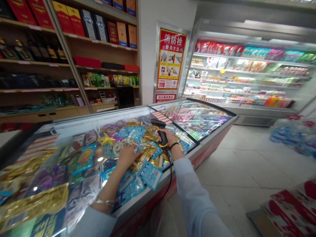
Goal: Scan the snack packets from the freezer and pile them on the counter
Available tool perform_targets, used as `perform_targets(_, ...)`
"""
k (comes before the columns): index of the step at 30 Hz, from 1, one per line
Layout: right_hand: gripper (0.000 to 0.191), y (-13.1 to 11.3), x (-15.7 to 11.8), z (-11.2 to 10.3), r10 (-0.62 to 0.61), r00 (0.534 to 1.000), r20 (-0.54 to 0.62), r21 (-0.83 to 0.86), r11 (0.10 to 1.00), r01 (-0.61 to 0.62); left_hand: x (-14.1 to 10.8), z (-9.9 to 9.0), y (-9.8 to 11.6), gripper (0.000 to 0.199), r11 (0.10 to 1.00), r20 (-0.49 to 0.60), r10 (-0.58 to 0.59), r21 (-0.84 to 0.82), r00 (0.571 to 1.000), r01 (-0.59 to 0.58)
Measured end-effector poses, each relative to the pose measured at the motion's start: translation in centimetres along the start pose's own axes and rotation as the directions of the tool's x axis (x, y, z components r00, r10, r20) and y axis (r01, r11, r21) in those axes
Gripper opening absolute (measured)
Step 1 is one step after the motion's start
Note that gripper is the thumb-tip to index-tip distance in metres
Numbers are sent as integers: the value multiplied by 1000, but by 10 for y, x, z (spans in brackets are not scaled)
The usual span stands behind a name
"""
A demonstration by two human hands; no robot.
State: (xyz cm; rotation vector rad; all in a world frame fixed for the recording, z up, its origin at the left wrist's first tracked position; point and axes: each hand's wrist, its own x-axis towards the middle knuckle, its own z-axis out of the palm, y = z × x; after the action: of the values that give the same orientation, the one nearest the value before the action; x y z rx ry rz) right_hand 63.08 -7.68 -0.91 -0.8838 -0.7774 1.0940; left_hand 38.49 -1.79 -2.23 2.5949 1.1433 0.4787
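My right hand is wrapped round the grip of a black barcode scanner with yellow-orange trim. Its head points left over a pile of small packets, and a black cable hangs from the handle. My left hand rests palm down on the left part of the pile, thumb and fingers apart. Gold packets lie between my two hands. Near the front edge of the freezer lies a blue packet with a white label. The pile sits on the glass lid of a chest freezer.
More bagged goods show through the glass on both sides. Wooden shelves with boxes and bottles stand behind at left. A lit display fridge is at the back right. Shrink-wrapped bottles and red cartons stand on the tiled floor.
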Motion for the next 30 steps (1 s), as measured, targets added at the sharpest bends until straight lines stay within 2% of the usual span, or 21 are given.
perform_targets(3, 26, 3, 1, 2, -31, 999, -12, -30, 999, 31, 2, 5, 1, 47, 996, 53, -49, -67, 997, 53)
perform_targets(8, 24, 3, 0, 4, -46, 999, -8, -37, 998, 45, 2, 6, 4, 56, 992, 26, -86, -90, 996, 88)
perform_targets(10, 24, 1, -1, 5, -45, 999, -4, -31, 998, 45, 3, 5, 6, 59, 990, 52, -92, -104, 994, 97)
perform_targets(15, 27, 1, -2, 4, -27, 999, 25, -28, 999, 28, 4, 3, 5, 51, 975, 109, -127, -172, 986, 144)
perform_targets(21, 26, 3, 0, 2, -39, 999, 20, -26, 999, 40, 7, 5, -4, 42, 909, 114, -107, -391, 988, 144)
perform_targets(23, 25, 3, -1, 2, -48, 999, 16, -28, 998, 49, 9, 7, -8, 40, 862, 75, -108, -489, 991, 131)
perform_targets(26, 23, 2, -4, 3, -67, 998, 14, -23, 997, 67, 11, 8, -16, 34, 770, -34, -171, -628, 985, 113)
perform_targets(30, 25, 0, -8, 4, -84, 996, 24, 13, 996, 83, 12, 9, -30, 33, 682, -165, -331, -722, 929, 114)
